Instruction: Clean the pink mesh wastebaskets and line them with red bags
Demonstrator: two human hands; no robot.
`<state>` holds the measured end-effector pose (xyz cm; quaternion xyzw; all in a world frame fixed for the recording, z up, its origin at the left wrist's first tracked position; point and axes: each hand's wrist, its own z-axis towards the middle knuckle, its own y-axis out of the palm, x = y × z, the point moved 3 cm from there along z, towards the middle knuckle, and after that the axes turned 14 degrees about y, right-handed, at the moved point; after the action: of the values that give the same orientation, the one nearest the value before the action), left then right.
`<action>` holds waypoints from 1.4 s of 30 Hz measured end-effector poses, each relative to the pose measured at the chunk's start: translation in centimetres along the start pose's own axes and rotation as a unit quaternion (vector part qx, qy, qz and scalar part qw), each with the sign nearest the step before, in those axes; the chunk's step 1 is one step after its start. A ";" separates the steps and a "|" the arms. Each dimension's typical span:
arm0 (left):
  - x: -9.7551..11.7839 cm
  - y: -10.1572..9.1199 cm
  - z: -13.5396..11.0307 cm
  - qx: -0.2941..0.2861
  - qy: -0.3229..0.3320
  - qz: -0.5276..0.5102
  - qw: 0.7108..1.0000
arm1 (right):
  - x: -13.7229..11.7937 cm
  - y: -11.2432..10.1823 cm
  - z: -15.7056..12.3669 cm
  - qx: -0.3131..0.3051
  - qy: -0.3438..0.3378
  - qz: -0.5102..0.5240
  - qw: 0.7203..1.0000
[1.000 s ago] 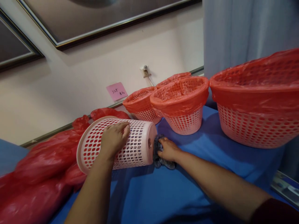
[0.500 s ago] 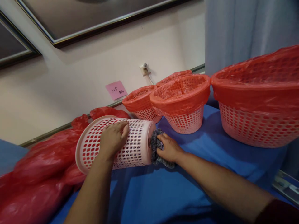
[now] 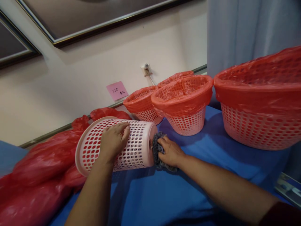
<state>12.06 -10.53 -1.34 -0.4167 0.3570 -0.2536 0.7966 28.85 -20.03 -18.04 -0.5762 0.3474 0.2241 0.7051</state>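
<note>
Lying on its side just left of the middle of the frame, the pink basket (image 3: 147, 150) could roll, since its wall is round and I see nothing on the desk (image 3: 145, 197) to chock it. The left hand (image 3: 115, 139) is laid over the holed side from above; from where I'm standing I can't tell whether those fingers hook into the holes or merely rest there. If they merely rest, a hard push at the base might turn the basket beneath the palm or send it sliding. That push would come from the right hand (image 3: 171, 151), whose fingers are bunched around a dark grey rag (image 3: 157, 147) at the base, near the centre. A loose fold of the rag could also slip or catch at the base's edge. Toward the left of the frame, the basket's wide mouth faces the red bags (image 3: 47, 157); a shove that way might press into them and tear one. Up and to the right of the rag, the lined basket (image 3: 185, 124) stands near, so a wide swing could nudge it.
</note>
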 end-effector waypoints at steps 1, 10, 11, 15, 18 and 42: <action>0.0 0.0 0.0 0.001 0.000 0.001 1.000 | 0.2 0.2 0.0 -0.012 -0.001 -0.006 1.000; 0.0 -0.1 -0.1 0.001 0.000 0.001 1.000 | 0.3 -1.7 1.3 0.122 -0.038 0.053 0.990; 0.0 0.0 0.0 0.001 0.000 0.000 1.000 | 0.0 -1.7 1.5 0.127 -0.057 0.060 0.988; -0.1 0.1 0.0 -0.003 -0.005 -0.001 1.000 | 0.3 -1.0 3.0 0.076 0.003 0.041 0.996; -0.1 0.0 0.0 -0.002 -0.001 -0.001 1.000 | 1.2 -0.1 3.7 0.022 0.050 0.019 0.998; 0.3 -0.1 -0.4 0.009 -0.005 0.008 1.000 | 1.3 -1.7 3.8 0.068 0.053 0.277 0.957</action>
<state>11.88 -10.96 -1.54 -0.4078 0.3540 -0.2481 0.8043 31.79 -16.84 -17.52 -0.4194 0.5444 0.3559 0.6333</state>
